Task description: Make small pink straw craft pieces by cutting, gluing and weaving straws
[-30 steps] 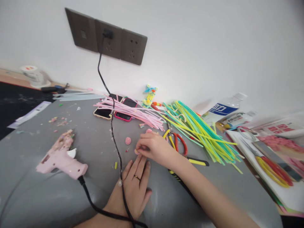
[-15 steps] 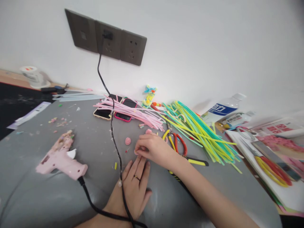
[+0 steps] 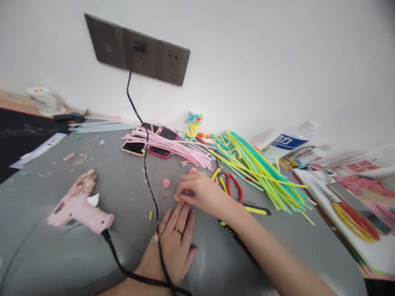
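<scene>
Pink piece [image 3: 177, 197] (mostly hidden), pinched at fingertips, right hand [image 3: 199, 191]

Pale wall [image 3: 262, 61] with dark socket panel [image 3: 151, 56] behind grey tabletop [image 3: 129, 222].

The right hand [image 3: 202, 193] shifted only very slightly, its bent fingers settling a touch differently over the small pinkish piece [image 3: 177, 197] at their tips. A reddish patch [image 3: 187, 192] showed more plainly in the gap beneath those fingers, too small to identify. The view tipped a little, leaving the wall socket panel [image 3: 148, 57], well beyond the fingers, marginally lower.
</scene>
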Demonstrator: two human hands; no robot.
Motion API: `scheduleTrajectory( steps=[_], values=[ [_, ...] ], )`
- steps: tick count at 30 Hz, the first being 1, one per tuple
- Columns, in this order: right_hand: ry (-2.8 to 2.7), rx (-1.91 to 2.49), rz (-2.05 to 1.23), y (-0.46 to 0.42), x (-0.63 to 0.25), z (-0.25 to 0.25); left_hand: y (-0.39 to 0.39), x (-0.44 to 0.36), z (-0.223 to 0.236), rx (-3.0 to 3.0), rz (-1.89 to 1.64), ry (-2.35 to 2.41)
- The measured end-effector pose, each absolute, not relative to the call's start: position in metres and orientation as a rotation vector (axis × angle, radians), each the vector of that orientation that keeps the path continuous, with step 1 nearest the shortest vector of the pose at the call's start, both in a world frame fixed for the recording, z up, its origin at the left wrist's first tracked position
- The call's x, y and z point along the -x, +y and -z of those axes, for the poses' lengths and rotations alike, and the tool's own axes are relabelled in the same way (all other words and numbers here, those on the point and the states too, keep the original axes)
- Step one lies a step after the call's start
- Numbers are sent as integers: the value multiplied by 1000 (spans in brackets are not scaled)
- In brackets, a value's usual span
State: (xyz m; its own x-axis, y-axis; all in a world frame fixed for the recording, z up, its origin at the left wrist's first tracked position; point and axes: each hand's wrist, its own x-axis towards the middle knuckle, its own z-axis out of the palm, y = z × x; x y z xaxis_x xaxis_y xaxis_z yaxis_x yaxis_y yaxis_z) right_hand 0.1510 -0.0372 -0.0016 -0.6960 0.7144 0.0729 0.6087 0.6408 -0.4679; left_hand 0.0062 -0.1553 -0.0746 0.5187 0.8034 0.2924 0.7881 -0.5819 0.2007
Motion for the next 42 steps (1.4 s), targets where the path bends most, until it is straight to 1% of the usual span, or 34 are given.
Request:
scheduleTrajectory(
  steps=[7,12,16,22,26,32,38,42],
  values=[
    [-2666,1124,-520,-39,-146,1,-156,-8,76,-2736,-561,1433],
    [-2558,1086,-602,-35,-153,-10,-155,-6,76,-2720,-554,1418],
    [-2497,1062,-605,-33,-157,-19,-155,-6,76,-2713,-570,1394],
    [-2622,1104,-632,-36,-152,-3,-156,-6,78,-2694,-584,1415],
    [-2664,1103,-590,-36,-150,3,-156,-6,78,-2665,-597,1402],
    [-2693,1131,-571,-36,-147,-1,-156,-6,75,-2697,-588,1408],
    [-2523,1095,-680,-34,-153,-12,-155,-6,74,-2701,-554,1405],
    [-2540,1135,-633,-34,-156,-11,-156,-6,75,-2694,-559,1411]
  ],
)
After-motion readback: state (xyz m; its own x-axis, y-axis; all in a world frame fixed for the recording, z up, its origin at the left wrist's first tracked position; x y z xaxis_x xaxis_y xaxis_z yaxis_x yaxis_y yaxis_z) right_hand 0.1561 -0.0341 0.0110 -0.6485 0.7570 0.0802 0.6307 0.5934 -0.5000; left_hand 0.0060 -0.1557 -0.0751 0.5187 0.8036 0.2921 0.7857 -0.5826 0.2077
